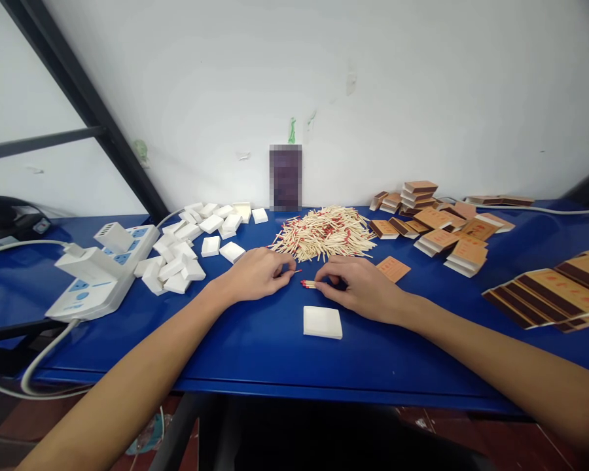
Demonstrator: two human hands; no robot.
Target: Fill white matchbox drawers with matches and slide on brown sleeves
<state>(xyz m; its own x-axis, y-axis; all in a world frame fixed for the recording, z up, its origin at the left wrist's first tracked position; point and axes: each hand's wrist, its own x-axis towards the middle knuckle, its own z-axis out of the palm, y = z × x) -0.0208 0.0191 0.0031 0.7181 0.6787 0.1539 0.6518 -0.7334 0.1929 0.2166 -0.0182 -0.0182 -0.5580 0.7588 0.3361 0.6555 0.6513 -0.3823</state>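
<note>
Matches (308, 284) bunched in right hand (360, 286), heads toward left hand (261, 273), which pinches a single match (298, 271). If right grip slackens, bunch could spill onto bench (255, 356). Match pile (328, 234) just beyond both hands: knuckle brush could scatter it.

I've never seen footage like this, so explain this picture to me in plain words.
No machine here: these are a person's own bare hands, filmed by a camera worn on the head, looking forward and down. On the blue table lies a heap of matches, with white boxes to its left and brown sleeves to its right. The left hand holds a single match; the right hand holds a small bunch, red heads showing. One white box lies nearer the camera.
</note>
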